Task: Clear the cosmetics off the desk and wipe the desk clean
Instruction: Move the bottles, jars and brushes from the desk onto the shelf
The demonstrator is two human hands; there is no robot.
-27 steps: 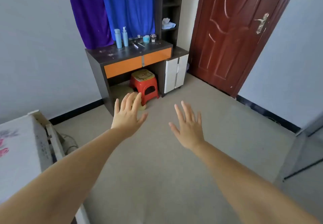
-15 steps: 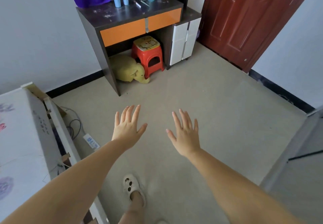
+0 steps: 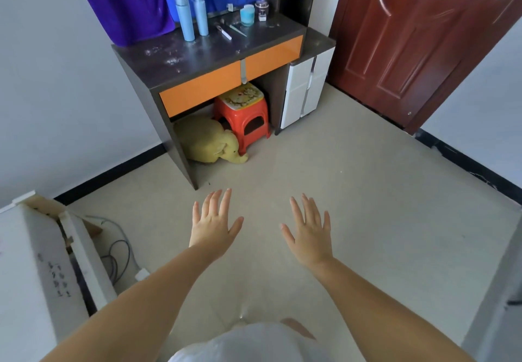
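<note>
A dark desk [image 3: 169,59] with orange drawer fronts stands against the far wall, its top speckled with white dust. On it stand two tall light-blue bottles [image 3: 185,17], a small blue jar [image 3: 247,15] and a small dark-lidded jar [image 3: 261,10]; a couple of thin white sticks [image 3: 226,33] lie between them. My left hand [image 3: 213,224] and my right hand [image 3: 309,230] are stretched out over the floor, well short of the desk, fingers spread and holding nothing.
A red stool [image 3: 244,113] and a yellow plush elephant [image 3: 210,141] sit under the desk. A white drawer unit [image 3: 303,87] stands at its right, next to a brown door [image 3: 409,39]. A white cabinet [image 3: 34,271] with cables [image 3: 118,251] is at my left.
The view has closed in on the desk and tilted up slightly; the desk now looms larger. Both hands stay open and outstretched in the same pose.
</note>
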